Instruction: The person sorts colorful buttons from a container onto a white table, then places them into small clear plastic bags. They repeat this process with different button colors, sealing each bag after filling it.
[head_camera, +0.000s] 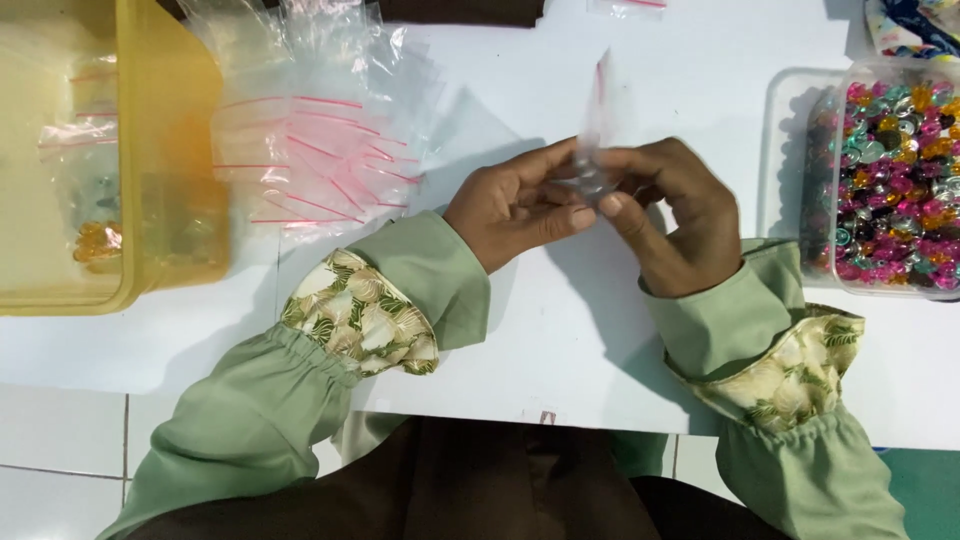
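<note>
Both your left hand (515, 205) and right hand (670, 215) pinch the small clear bag (597, 140), left of the bead tub (890, 180); tilt it and beads could spill onto the tabletop (560, 330).

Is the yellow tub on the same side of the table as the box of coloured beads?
No: the yellow tub sits at the left edge, the box of coloured beads at the right.

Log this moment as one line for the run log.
left hand: holds small bag | right hand: pinches same bag | bag pile: left of hands | yellow tub: far left | bead box: right
</note>
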